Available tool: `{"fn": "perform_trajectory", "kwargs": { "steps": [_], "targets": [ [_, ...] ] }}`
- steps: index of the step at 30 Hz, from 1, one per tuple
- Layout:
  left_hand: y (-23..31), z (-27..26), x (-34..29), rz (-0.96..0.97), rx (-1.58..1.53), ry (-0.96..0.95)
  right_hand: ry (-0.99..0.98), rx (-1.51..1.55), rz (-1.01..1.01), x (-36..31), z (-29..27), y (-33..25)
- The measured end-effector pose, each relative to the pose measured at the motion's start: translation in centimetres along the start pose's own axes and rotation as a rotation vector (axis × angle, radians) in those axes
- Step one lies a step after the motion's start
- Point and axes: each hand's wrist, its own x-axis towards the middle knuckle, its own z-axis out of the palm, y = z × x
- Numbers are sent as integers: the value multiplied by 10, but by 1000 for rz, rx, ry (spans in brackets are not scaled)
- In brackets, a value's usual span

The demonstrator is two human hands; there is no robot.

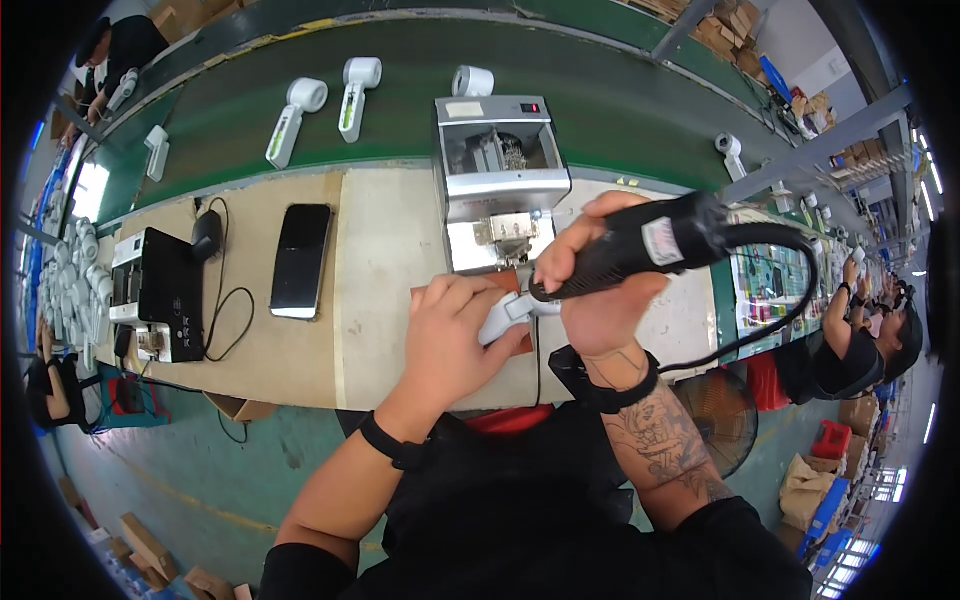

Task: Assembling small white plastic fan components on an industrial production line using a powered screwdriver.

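Note:
My left hand presses a white plastic handle-shaped housing down on a reddish-brown block on the bench, its thumb along the near side. In my right hand is a black electric screwdriver, held tilted, with a thick cable curving off to the right. The driver's front end is close to the white housing; its tip is hidden by the fingers. Just beyond my hands stands a grey screw feeder with a see-through window and a metal outlet at its front.
A black phone and a second, black feeder with a loose cord lie left on the bench. Behind runs a green conveyor belt carrying several white ring-headed devices. White parts are heaped at far left. Co-workers sit nearby.

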Motion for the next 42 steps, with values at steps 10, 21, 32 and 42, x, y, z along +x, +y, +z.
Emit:
{"fn": "perform_trajectory", "kwargs": {
  "steps": [10, 21, 32, 42],
  "targets": [
    [0, 6, 1, -2, -25, 14, 38, -120, 52, -17, -13, -15],
    [0, 3, 2, 17, -13, 39, -32, 97, 35, -40, -10, 9],
    [10, -45, -12, 78, -200, -213, 54, 207, 114, -46, -5, -45],
    [-74, -157, 16, -747, -646, -35, 152, -29, -71, -52, -89, -93]
  ]
}}
